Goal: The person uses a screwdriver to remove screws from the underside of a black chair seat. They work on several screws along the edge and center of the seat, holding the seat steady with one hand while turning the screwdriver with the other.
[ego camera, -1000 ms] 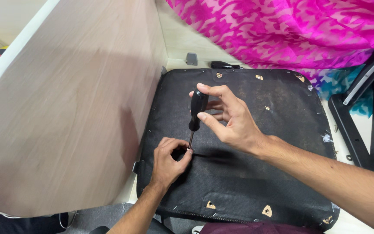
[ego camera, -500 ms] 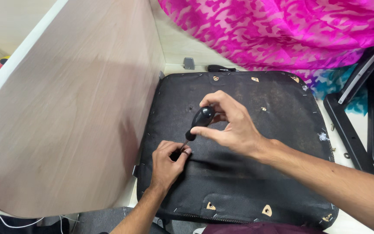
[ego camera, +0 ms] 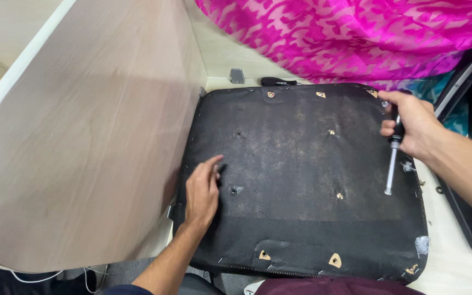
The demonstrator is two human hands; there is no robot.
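Nearest, the left hand [ego camera: 200, 191] lies flat and open on the black seat pad [ego camera: 301, 218], fingers together and pointing away, holding nothing, its fingertips just beside a small dark hole [ego camera: 234, 190] in the fabric. The pad rests face down on a pale desk [ego camera: 443, 257], its cloth underside stapled round the edge, with several small tan cut-outs showing metal inserts, such as 1 near the front edge [ego camera: 335, 261]. The pad looks stiff underneath and soft only at the skin, likely a board under thin fabric; it is probably moderately heavy and awkward rather than fragile, best taken by 2 opposite edges, minding the staple points. Farther right, the right hand [ego camera: 411, 123] is closed round the black handle of a screwdriver [ego camera: 391, 158], whose bare metal shaft points down toward the viewer above the pad's right edge. The tool is rigid and light, the handle smooth, and I judge a full fist on the handle the sure hold. A tall pale wood-grain panel [ego camera: 83, 136] stands along the pad's left side. Beyond the pad's far edge sit a small grey bracket [ego camera: 237, 75] and a dark object [ego camera: 274, 82] too small to tell. A bright pink patterned cloth [ego camera: 356, 38] drapes across the back. No packages, labels or signs show.
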